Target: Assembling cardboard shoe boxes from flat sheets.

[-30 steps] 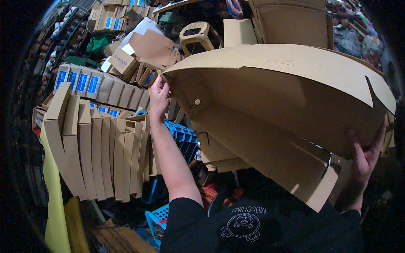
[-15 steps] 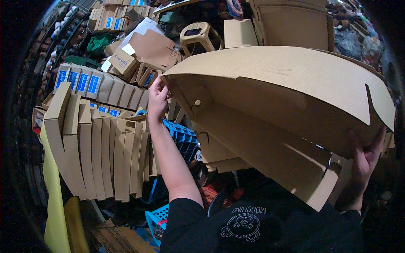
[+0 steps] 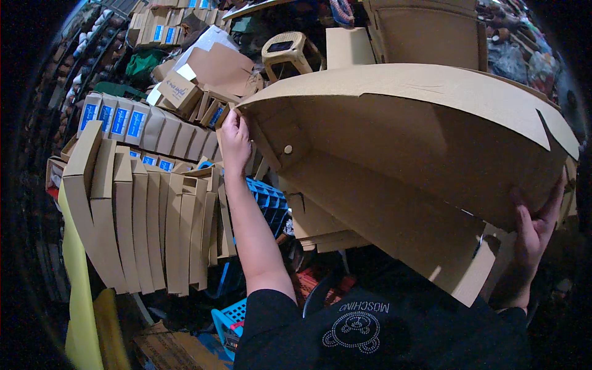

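A large brown cardboard box (image 3: 382, 154), partly folded, is held up in front of me with its inside facing me. Its long top flap (image 3: 425, 83) bends over along the upper edge and has a slit near the right end. My left hand (image 3: 235, 142) is closed on the box's left corner, fingers partly behind the card. At the right end, my right hand (image 3: 535, 225) grips the end wall, thumb and fingers around the card. A small round hole shows in the left end wall. A narrow flap (image 3: 475, 274) hangs at the lower right.
Several folded cardboard boxes (image 3: 142, 228) stand in a row at left, with a row of blue-labelled boxes (image 3: 129, 120) behind them. A beige plastic stool (image 3: 293, 52) stands at the back. Blue plastic baskets (image 3: 268, 200) sit below my left forearm. Racks line the far left.
The top flap has tilted up and back, showing more of the box's inside. Both hands keep their hold, the left turning slightly at the corner.
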